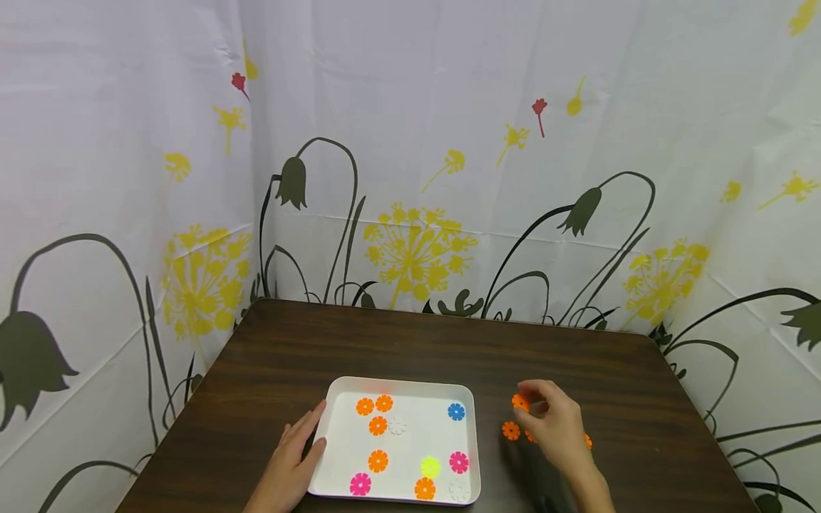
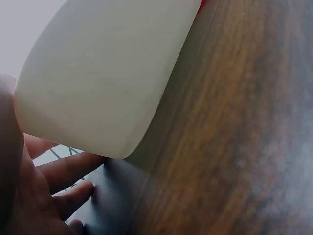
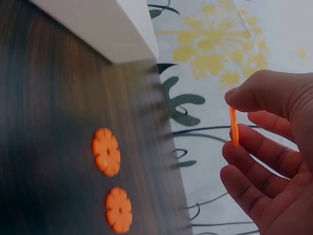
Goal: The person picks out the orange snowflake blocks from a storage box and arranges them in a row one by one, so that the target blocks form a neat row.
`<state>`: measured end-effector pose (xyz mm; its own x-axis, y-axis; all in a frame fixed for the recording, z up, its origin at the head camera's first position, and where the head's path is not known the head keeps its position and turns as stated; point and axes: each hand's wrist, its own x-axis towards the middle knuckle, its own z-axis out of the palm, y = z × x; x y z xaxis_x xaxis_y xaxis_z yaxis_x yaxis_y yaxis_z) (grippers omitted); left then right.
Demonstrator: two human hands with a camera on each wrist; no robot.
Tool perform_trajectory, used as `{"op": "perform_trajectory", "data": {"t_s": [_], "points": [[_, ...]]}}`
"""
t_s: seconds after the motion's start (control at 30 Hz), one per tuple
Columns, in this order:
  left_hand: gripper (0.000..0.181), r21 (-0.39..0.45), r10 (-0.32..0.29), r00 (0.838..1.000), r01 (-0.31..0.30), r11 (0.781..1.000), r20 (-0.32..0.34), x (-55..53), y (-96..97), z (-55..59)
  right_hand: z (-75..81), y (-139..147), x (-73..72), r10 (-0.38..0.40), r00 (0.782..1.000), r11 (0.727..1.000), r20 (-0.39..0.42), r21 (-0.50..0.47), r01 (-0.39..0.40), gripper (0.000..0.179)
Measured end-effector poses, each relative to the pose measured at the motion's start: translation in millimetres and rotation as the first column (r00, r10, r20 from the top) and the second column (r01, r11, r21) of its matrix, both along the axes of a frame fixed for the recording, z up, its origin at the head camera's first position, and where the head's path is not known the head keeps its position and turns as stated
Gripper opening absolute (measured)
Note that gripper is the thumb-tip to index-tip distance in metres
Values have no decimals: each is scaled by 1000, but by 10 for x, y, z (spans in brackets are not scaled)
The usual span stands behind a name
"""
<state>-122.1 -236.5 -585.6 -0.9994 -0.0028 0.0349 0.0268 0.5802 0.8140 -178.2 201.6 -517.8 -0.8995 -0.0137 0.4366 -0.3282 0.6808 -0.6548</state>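
My right hand (image 1: 556,425) pinches an orange flower-shaped disc (image 3: 234,126) between thumb and fingers, held on edge above the table to the right of the tray. Beneath it lie more orange discs (image 1: 510,431), partly covered by the hand in the head view; two orange discs (image 3: 119,210) show in the right wrist view. A white shallow tray (image 1: 398,385) holds several flower discs: orange (image 1: 378,461), pink (image 1: 360,484), blue (image 1: 456,412), yellow (image 1: 430,467) and clear or white (image 1: 398,426). My left hand (image 1: 290,456) rests against the tray's left side, its fingers extended along the rim.
All of this is on a dark wood-grain table (image 1: 288,342). Behind and to both sides of the table hangs a white curtain (image 1: 410,85) printed with yellow, red and dark green flowers.
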Motion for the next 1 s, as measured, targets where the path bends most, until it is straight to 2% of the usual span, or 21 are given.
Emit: {"op": "perform_trajectory", "data": {"t_s": [0.37, 0.63, 1.0], "points": [[60, 8, 0, 1000, 0, 1000, -15, 8, 12, 1, -20, 193, 66, -39, 997, 998, 67, 57, 35, 39], [60, 11, 7, 999, -6, 1000, -38, 11, 10, -6, -82, 336, 114, -78, 993, 993, 84, 90, 70, 39], [60, 9, 2, 1000, -2, 1000, -30, 13, 19, -2, -121, 534, 183, -123, 992, 983, 43, 140, 116, 43]]}}
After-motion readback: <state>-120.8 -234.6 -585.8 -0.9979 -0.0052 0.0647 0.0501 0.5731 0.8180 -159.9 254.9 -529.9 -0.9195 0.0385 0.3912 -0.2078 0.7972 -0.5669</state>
